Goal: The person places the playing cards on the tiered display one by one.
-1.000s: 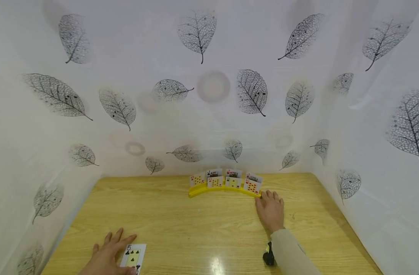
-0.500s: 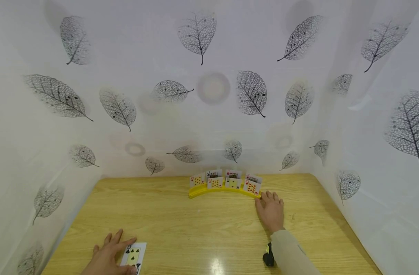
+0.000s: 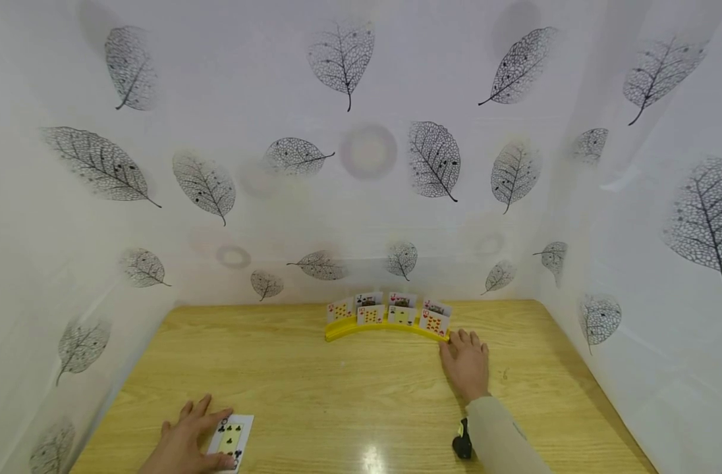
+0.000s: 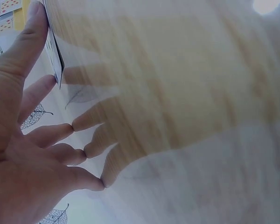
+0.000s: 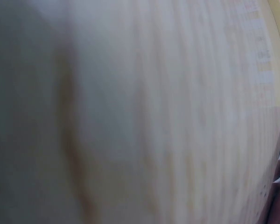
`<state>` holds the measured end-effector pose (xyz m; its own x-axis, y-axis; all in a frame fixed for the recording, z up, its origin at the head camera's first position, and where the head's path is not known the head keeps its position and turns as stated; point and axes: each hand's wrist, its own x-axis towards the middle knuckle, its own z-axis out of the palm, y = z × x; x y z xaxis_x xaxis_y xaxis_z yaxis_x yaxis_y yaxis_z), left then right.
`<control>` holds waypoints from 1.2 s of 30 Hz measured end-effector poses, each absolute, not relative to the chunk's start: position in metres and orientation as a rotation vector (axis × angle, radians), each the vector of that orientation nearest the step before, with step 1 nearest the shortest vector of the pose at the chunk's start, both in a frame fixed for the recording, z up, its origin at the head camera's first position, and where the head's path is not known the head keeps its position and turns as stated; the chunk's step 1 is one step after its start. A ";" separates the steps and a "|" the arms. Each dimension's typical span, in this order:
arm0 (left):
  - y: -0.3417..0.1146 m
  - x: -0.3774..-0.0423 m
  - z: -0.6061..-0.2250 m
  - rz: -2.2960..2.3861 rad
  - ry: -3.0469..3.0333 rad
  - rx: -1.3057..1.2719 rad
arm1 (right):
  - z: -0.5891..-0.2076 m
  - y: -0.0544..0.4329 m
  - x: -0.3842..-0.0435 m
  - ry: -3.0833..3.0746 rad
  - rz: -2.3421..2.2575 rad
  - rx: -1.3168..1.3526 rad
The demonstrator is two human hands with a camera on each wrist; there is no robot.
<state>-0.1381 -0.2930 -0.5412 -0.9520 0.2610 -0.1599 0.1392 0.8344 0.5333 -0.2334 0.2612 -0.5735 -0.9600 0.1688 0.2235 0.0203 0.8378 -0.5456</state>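
Note:
Low on the left in the head view, my left hand (image 3: 186,434) holds a five of clubs playing card (image 3: 230,440) between thumb and index finger, the other fingers spread. In the left wrist view the card (image 4: 53,51) appears nearly edge-on, with the thumb (image 4: 30,42) along it and the other fingertips on the tabletop. At the back of the table a curved yellow card holder (image 3: 340,331) bears two rows of upright cards. My right hand (image 3: 468,368) holds the holder's right end, thumb in front; the right wrist view barely catches its fingers.
The glossy wood-patterned table (image 3: 290,388) runs back to a white curtain (image 3: 361,217) printed with dark leaves. More of this cloth hangs on both sides. A small black object (image 3: 463,441) with a yellow part sits beside the right sleeve (image 3: 503,434).
The five of clubs has shifted slightly up and away in the left hand, which itself has hardly moved. My right hand and the card holder have stayed in place.

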 end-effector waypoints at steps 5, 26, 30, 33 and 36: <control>-0.290 -0.139 -0.538 0.737 2.816 0.291 | -0.573 0.260 -0.233 -2.740 0.817 -0.138; -0.286 -0.139 -0.536 0.652 2.853 0.174 | -0.578 0.261 -0.236 -2.718 0.789 -0.126; -0.286 -0.139 -0.536 0.667 2.854 0.160 | -0.577 0.262 -0.236 -2.742 0.794 -0.142; -0.286 -0.139 -0.537 0.671 2.854 0.158 | -0.577 0.262 -0.236 -2.751 0.799 -0.149; -0.287 -0.139 -0.537 0.681 2.845 0.154 | -0.577 0.262 -0.236 -2.752 0.808 -0.152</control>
<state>-0.1393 -0.2868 -0.5372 -0.9720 0.1502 -0.1807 0.0521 0.8875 0.4578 -0.2356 0.2625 -0.5769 -0.9584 0.1742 0.2260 0.0244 0.8390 -0.5435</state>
